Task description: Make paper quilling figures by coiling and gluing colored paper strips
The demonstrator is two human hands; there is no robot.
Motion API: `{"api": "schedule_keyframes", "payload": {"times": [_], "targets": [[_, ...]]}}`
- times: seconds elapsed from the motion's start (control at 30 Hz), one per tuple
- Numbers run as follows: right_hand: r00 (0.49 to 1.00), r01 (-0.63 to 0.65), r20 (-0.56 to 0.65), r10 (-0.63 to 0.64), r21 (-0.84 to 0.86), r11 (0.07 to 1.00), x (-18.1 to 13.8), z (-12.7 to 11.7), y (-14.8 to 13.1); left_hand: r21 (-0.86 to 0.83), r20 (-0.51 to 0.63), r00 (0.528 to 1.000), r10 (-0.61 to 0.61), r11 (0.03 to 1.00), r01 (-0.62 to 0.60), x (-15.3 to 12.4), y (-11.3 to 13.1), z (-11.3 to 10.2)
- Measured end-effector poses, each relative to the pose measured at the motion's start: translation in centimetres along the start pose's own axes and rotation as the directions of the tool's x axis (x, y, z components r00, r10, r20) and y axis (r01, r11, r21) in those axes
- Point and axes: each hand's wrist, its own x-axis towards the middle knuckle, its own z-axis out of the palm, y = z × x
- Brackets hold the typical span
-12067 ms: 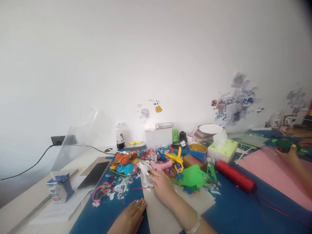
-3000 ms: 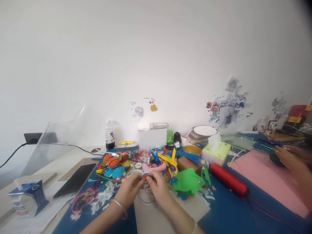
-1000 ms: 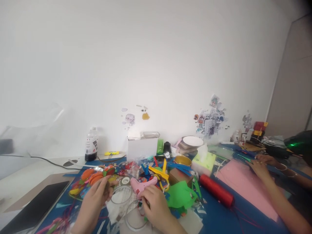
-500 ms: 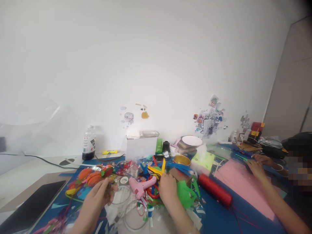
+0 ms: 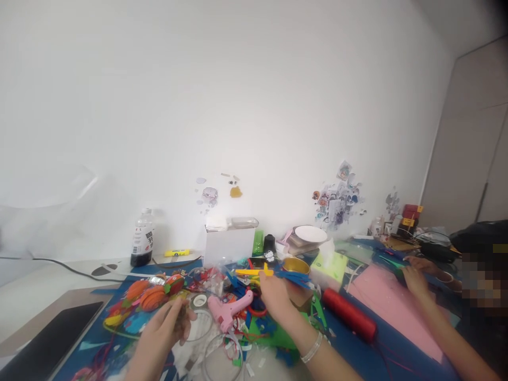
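At the left of the pile, my left hand (image 5: 169, 324) is closed, its fingers curled round a small dark, goldish thing that is too hidden to name. My right hand (image 5: 275, 296), with a bracelet at the wrist, reaches over the middle of the pile. Its fingers are closed at the yellow strips (image 5: 248, 272), which poke out past the fingertips. Between my hands lies a pink glue gun (image 5: 228, 313). A roll of tape (image 5: 199, 301) and clear rings (image 5: 200, 325) are near my left hand. Green sheet material (image 5: 273, 333) is partly under my right forearm.
Orange craft pieces (image 5: 153, 298) lie at left, by a dark flat panel (image 5: 55, 344). A bottle (image 5: 142, 241), white box (image 5: 229, 246), gold tin (image 5: 296, 265) and tissue pack (image 5: 328, 267) line the back. At right are a red thread spool (image 5: 349, 316), pink sheet (image 5: 391, 307) and another person's hands (image 5: 415, 278).
My right hand has shifted slightly, and the yellow strip that stood up there is now lower. The green sheet lies flatter beneath my forearm. My left hand stays closed; the view has tilted a little.
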Motion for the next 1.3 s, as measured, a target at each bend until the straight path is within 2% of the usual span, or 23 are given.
{"api": "schedule_keyframes", "payload": {"times": [0.17,0.37,0.47,0.6,0.67,0.8,0.87,0.93,1.1,1.2,1.3], "targets": [[0.98,0.071,-0.179,-0.087,-0.095,0.993,1.1,-1.6,1.0,0.024,0.017,1.0,0.007,1.0,-0.007,0.1,-0.2,-0.1],[0.932,0.034,-0.35,-0.09,-0.162,0.986,0.8,-3.0,3.0,0.113,0.045,0.999,0.012,0.993,-0.017,0.3,-0.8,-0.4],[0.902,0.051,-0.412,-0.131,-0.198,0.979,0.4,-3.2,3.6,0.169,0.085,0.996,-0.016,0.986,0.002,0.6,-0.8,0.5],[0.823,0.152,-0.496,-0.277,-0.278,0.948,0.1,-3.1,3.5,0.223,0.214,0.976,-0.04,0.975,-0.009,1.7,-0.2,4.5],[0.799,0.202,-0.51,-0.318,-0.27,0.941,-0.1,-3.0,3.3,0.169,0.265,0.956,-0.13,0.982,0.087,3.0,0.0,7.4],[0.782,0.241,-0.526,-0.333,-0.237,0.941,-0.7,-2.6,2.9,0.191,0.208,0.959,-0.195,0.969,0.156,6.4,-0.2,12.7],[0.785,0.236,-0.531,-0.319,-0.219,0.947,-1.0,-2.3,2.9,0.222,0.165,0.964,-0.211,0.96,0.172,7.8,-0.3,14.2],[0.793,0.223,-0.535,-0.293,-0.192,0.956,-1.2,-2.1,3.1,0.254,0.135,0.967,-0.215,0.951,0.175,8.6,-0.4,14.7],[0.827,0.147,-0.54,-0.154,-0.057,0.988,-1.3,-1.9,3.9,0.325,0.1,0.979,-0.177,0.936,0.136,9.5,0.2,13.1],[0.836,0.061,-0.549,-0.005,0.085,0.995,-1.3,-1.8,4.2,0.398,0.09,0.98,-0.174,0.909,0.125,9.9,0.4,12.0],[0.828,-0.014,-0.539,0.155,0.257,0.966,-1.3,-1.8,3.8,0.467,0.112,0.986,-0.127,0.882,0.061,9.9,0.2,12.2]]}}
